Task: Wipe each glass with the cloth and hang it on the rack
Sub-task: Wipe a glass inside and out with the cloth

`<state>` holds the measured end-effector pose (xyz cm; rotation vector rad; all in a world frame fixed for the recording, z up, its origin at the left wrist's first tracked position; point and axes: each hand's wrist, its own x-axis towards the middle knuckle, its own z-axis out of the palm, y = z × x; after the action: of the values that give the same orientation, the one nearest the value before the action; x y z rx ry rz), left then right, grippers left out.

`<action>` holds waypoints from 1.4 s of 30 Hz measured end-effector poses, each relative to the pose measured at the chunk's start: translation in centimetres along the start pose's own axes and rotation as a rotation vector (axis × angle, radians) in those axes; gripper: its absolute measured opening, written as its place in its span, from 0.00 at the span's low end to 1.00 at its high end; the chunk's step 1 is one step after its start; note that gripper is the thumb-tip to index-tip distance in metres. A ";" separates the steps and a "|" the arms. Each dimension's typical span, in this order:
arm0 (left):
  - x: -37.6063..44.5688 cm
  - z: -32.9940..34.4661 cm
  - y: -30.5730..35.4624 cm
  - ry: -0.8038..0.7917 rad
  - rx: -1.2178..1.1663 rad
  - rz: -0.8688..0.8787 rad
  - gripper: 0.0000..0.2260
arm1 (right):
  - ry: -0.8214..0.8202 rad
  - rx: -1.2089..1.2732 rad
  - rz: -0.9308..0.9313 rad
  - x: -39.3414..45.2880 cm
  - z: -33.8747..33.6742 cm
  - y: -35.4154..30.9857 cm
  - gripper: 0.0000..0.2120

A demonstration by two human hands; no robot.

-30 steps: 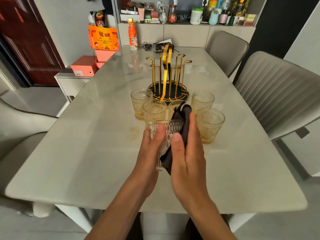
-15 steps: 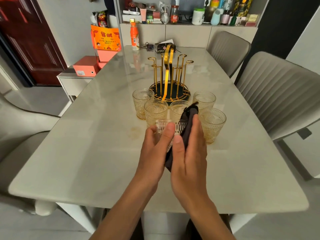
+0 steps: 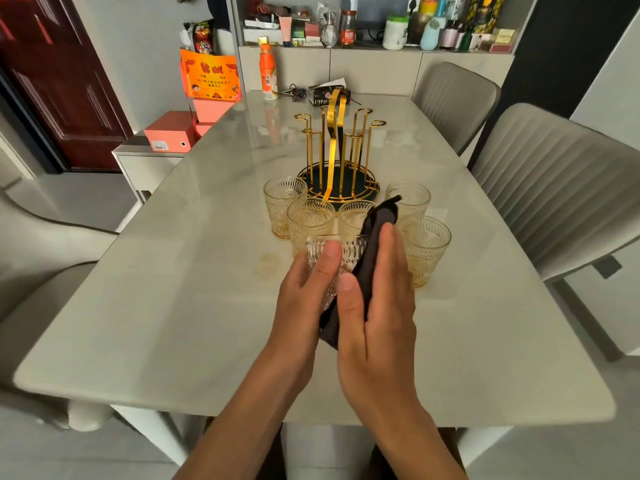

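- Left hand [image 3: 304, 299] grips clear glass [image 3: 341, 258] above desk [image 3: 173, 306]
- Right hand [image 3: 377, 306] fingers press dark cloth [image 3: 372, 258] against glass
- Rack [image 3: 334, 161] bare

The left hand [image 3: 304, 292] and right hand [image 3: 375, 306] are carrying the clear glass [image 3: 343, 258] a little farther from the near edge of the surface [image 3: 173, 306], toward the standing glasses. The right hand is sliding the dark cloth [image 3: 375, 233] along the glass's right side, so the cloth's tip is rising higher and farther right.
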<state>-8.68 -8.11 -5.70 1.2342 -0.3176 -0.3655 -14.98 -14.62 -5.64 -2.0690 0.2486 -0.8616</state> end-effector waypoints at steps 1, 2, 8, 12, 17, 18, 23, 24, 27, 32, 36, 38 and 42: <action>0.0 -0.2 0.1 -0.003 -0.013 0.008 0.28 | 0.012 0.012 -0.014 0.1 -0.2 0.0 0.28; 0.0 -0.4 0.1 -0.008 -0.039 0.016 0.27 | 0.006 0.092 0.017 0.6 -0.4 0.1 0.27; 0.2 -0.8 0.4 -0.099 -0.063 -0.032 0.25 | -0.097 0.535 0.301 3.3 -1.6 0.5 0.20; -0.5 -0.4 0.0 -0.079 0.172 -0.029 0.32 | 0.012 0.190 0.046 1.5 -0.7 0.3 0.22; -0.7 -1.0 -0.3 0.005 0.025 -0.002 0.35 | -0.027 0.284 0.068 1.8 -1.1 0.3 0.20; -0.5 -1.4 -0.3 -0.020 -0.022 -0.005 0.40 | -0.065 0.452 0.205 2.3 -1.6 -0.2 0.18; -0.3 -1.1 0.1 -0.103 -0.109 0.027 0.43 | -0.097 0.663 0.420 3.4 -2.3 -0.4 0.15; -0.3 -0.8 0.0 -0.092 -0.092 0.008 0.43 | -0.048 0.587 0.350 2.9 -2.1 -0.5 0.16; -0.6 -0.1 0.0 -0.095 0.067 -0.030 0.42 | 0.065 0.370 0.178 1.4 -1.5 -0.2 0.21; -1.3 0.1 0.9 -0.015 0.132 0.038 0.19 | 0.028 0.375 0.114 1.4 -1.9 -0.1 0.21; -0.4 -1.0 1.3 -0.034 0.020 0.000 0.26 | -0.122 0.864 0.498 3.3 -2.9 -0.2 0.15; -0.6 -0.3 1.2 -0.044 -0.055 -0.048 0.29 | -0.055 0.802 0.445 3.0 -2.6 -0.3 0.15; -1.5 1.6 1.5 -0.017 0.157 -0.026 0.29 | 0.150 0.450 0.200 1.4 -1.4 0.1 0.22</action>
<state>-10.59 -8.35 -3.83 1.3912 -0.3497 -0.3792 -14.90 -16.22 -4.46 -1.5382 0.3063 -0.8602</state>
